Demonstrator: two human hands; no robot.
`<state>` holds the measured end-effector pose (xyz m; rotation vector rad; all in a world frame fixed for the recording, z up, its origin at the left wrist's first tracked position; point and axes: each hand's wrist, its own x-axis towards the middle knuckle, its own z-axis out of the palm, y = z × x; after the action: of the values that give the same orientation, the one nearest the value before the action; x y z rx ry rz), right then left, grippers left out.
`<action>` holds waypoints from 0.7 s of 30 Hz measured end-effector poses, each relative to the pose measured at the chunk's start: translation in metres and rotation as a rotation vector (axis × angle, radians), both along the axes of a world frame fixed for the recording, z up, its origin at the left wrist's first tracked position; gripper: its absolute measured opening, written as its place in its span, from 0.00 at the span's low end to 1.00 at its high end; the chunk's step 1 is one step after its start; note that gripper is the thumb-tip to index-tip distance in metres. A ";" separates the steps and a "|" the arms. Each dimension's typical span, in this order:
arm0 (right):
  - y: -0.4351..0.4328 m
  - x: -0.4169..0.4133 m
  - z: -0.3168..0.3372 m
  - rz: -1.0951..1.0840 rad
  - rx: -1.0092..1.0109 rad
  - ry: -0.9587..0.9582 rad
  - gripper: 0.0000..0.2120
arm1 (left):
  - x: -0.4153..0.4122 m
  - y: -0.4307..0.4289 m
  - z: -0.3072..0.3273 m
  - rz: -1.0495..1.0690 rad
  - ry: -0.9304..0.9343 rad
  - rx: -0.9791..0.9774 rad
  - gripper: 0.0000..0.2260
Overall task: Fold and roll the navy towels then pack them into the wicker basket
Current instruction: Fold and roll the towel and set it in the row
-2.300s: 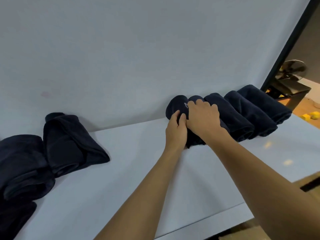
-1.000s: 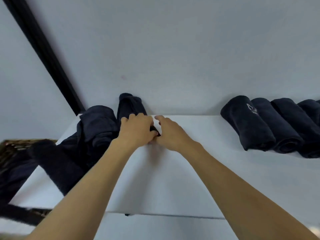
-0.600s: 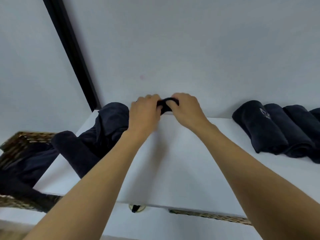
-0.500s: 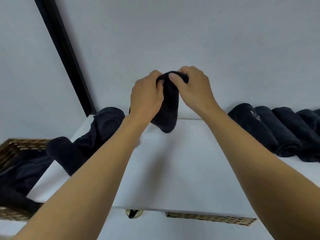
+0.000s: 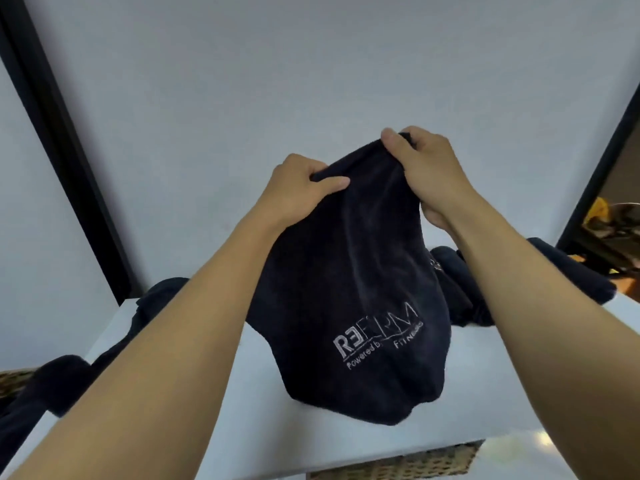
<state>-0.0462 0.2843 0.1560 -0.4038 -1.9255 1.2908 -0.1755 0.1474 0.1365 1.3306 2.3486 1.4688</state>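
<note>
While it hangs from both hands over the middle of the table (image 5: 256, 393), the navy towel (image 5: 346, 289) is the item in work. Head view, the only view.

Left hand (image 5: 304, 188): pinches the towel's top edge, thumb laid across the front of the cloth.

Right hand (image 5: 426, 171): grips the same edge further along, fingers curled round a bunched corner.

Towel: opened out but slack and creased, with white stitched lettering (image 5: 377, 330) facing the camera on its lower half. Whether the bottom hem touches the table cannot be told.

Rolled towels (image 5: 453, 282): a row at the back right of the table, against the wall, partly hidden behind the right forearm.

Loose towels (image 5: 152, 306): a dark heap at the table's left end, spilling toward the wicker basket (image 5: 14, 379), of which only a sliver shows at the left edge. More wickerwork (image 5: 408, 462) shows below the table's near edge.

Step in hand, as judged: spreading the towel for its first fold. To do it well, slide the hands apart to the two corners until the top edge is taut. Give one shake to drop the creases. Then lay the cloth flat on the table between the heap and the rolls, touching neither, and square the edges before folding. A skewed start would likely give a lopsided roll.
</note>
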 end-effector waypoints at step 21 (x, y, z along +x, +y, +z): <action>-0.003 0.011 0.001 0.044 -0.320 0.119 0.12 | 0.052 0.024 -0.004 -0.130 -0.216 0.361 0.04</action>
<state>-0.0347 0.2816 0.1567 -0.4346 -1.6403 1.6221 -0.1233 0.1719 0.1324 1.2850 1.8917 1.9484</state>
